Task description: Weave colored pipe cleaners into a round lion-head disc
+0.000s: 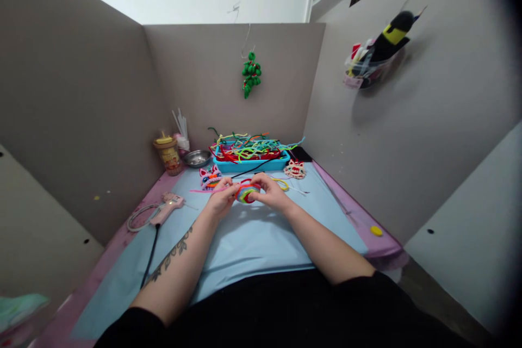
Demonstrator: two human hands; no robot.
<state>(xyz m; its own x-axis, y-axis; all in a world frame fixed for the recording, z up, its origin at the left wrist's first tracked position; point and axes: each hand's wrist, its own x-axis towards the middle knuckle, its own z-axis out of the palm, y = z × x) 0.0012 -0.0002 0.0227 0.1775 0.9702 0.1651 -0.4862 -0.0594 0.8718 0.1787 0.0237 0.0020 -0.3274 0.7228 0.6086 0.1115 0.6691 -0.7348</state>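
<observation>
A rounded, rainbow-striped pipe-cleaner piece (246, 193) is held up between both hands over the blue sheet. My left hand (222, 197) pinches its left edge, and a pink pipe cleaner (200, 191) sticks out to the left beside those fingers. On the other edge, my right hand (269, 193) is closed with thumb and fingers on the same piece. Just behind my left hand lies a pink, eared pipe-cleaner face (210, 178). A cream and red pipe-cleaner face (294, 169) rests beyond my right hand, near a yellow loop (281, 183).
A blue tray (250, 166) heaped with coloured pipe cleaners stands at the back. Left are a metal bowl (197, 159), a lidded cup (168, 155) and a pink glue gun (169, 207) with its cord. Grey partitions (232, 103) enclose the table; a yellow disc (376, 231) lies right.
</observation>
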